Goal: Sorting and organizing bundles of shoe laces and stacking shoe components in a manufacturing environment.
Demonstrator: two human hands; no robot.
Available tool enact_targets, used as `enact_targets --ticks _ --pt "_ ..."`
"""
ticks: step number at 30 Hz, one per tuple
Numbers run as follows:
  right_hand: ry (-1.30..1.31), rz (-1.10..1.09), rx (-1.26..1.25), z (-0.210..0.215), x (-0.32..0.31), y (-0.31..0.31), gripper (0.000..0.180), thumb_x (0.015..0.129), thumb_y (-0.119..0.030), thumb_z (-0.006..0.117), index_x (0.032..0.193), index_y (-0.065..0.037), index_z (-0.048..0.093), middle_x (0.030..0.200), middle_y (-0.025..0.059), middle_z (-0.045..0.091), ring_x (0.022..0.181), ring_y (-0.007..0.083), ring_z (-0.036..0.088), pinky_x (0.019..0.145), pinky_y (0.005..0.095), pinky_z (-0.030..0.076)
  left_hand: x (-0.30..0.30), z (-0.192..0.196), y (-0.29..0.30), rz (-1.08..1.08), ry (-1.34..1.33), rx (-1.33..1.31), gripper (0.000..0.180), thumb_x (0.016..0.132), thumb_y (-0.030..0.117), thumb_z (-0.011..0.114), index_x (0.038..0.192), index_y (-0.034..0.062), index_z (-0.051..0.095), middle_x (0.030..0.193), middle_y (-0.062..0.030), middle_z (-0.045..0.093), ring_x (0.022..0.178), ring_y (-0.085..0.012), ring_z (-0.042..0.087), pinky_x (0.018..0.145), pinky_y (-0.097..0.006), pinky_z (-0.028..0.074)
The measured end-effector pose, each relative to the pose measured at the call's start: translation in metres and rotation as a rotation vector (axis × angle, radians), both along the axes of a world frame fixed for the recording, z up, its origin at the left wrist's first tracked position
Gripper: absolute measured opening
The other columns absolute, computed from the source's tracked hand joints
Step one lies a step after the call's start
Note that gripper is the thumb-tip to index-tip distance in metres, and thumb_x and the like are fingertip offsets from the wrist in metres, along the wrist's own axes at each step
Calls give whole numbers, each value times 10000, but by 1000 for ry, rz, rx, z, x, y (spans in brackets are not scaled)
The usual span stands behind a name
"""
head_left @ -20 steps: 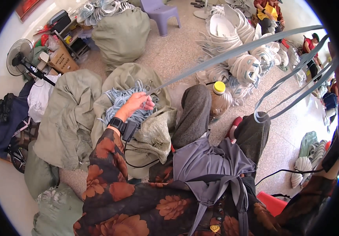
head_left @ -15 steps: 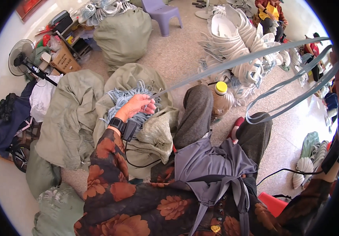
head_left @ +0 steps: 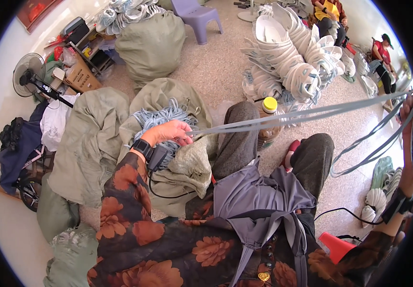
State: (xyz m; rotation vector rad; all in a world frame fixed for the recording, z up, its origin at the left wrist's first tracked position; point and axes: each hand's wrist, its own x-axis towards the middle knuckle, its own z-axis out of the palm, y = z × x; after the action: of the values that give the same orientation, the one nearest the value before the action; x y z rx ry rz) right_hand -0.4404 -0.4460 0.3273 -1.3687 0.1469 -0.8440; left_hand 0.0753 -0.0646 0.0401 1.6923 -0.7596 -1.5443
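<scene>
Pale grey-blue flat laces (head_left: 307, 115) stretch almost level across the view between my hands. My left hand (head_left: 174, 132), a watch on its wrist, pinches their near ends above a sack (head_left: 199, 100) that lies open. Inside that sack is a tangled heap of the same kind of lace (head_left: 161, 117). Far out at the right rim, my right hand (head_left: 408, 107) is closed round the other end, partly cut by the picture's dark edge. Loose loops hang below it. A grey apron (head_left: 259, 191) covers my lap.
White nested shoe-like pieces (head_left: 283, 62) are piled up ahead, right of a purple chair (head_left: 197, 19). Beside my knee stands a yellow-capped jar (head_left: 269, 106). Full sacks (head_left: 151, 45), a fan (head_left: 29, 74) and a cardboard box (head_left: 82, 74) are at left. Two people (head_left: 383, 55) sit far right.
My right hand has come into view at the right rim, and the laces now run lower and flatter. Their hanging loops have swung right. My left hand has shifted slightly right.
</scene>
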Motion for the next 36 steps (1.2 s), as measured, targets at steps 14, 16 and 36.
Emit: enact_targets --ticks 14,16,36 --pt "510 -531 -367 -107 -68 -5 182 1005 -220 529 978 -50 588 866 3 570 806 87 537 813 221 425 6 22 5 -89 28 49 273 901 113 577 1125 -42 567 1017 -169 685 901 -233 682 848 -335 548" --pt "516 -529 -355 -115 -71 -6 173 1001 -214 536 971 -55 597 854 -3 583 794 85 549 806 225 441 4 26 4 -85 17 55 291 901 116 580 1141 -45 545 1018 -176 684 902 -243 684 851 -339 547" --pt "549 -517 -257 -132 -83 5 162 982 -199 554 927 -50 586 830 0 573 771 88 543 764 222 435 9 55 18 3 84 16 301 917 102 582 1165 -63 540 1010 -198 687 879 -268 702 843 -359 554"
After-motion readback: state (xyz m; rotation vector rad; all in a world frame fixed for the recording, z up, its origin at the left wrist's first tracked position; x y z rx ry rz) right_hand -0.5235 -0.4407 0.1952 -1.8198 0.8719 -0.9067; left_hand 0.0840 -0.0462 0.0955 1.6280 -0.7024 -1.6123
